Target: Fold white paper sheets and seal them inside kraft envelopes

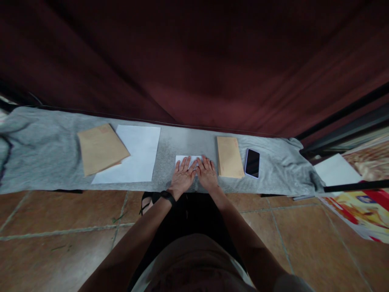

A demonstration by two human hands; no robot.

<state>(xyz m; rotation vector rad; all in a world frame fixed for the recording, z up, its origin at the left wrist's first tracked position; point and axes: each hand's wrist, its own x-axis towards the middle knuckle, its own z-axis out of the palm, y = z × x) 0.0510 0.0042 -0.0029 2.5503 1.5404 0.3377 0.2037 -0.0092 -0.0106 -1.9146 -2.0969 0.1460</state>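
Note:
My left hand [182, 177] and my right hand [207, 173] lie flat side by side, fingers stretched out, pressing on a small folded white paper [181, 159] on the grey cloth [45, 154] covering a low surface. Most of the paper is hidden under the hands. A black band sits on my left wrist. A narrow brown envelope [229, 156] lies just right of my right hand, with a phone [252, 163] face up beyond it.
To the left lie a stack of brown envelopes [101, 147] overlapping white paper sheets [136, 156]. A dark red curtain [194, 61] hangs behind. Tiled floor [60, 227] lies below. White paper [336, 170] and colourful printed sheets [361, 211] sit at the right.

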